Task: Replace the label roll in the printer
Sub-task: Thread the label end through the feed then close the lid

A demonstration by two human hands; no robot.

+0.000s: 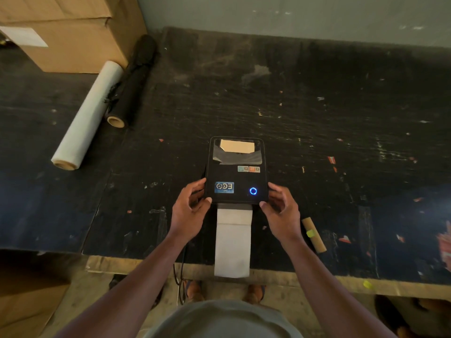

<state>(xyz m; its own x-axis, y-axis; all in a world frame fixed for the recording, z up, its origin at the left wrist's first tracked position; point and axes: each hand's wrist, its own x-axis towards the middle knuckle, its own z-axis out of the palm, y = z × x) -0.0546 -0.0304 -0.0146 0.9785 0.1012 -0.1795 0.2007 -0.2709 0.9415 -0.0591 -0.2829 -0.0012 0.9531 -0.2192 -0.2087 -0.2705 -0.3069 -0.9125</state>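
A black label printer [235, 176] sits on the dark worktable [317, 118], lid down, with a blue ring light lit on its front right. A strip of white labels [233, 242] runs out of its front slot and hangs over the table edge. My left hand [189, 211] holds the printer's front left corner, thumb on top. My right hand [280, 211] touches the front right corner with its fingers curled at the side. Through the lid window a tan shape shows. An empty cardboard core [313, 234] lies to the right of my right hand.
A white film roll [89, 115] and a black film roll [133, 81] lie at the left. Cardboard boxes [70, 30] stand at the back left. A black cable [180, 276] hangs below the table edge. Paper scraps dot the tabletop.
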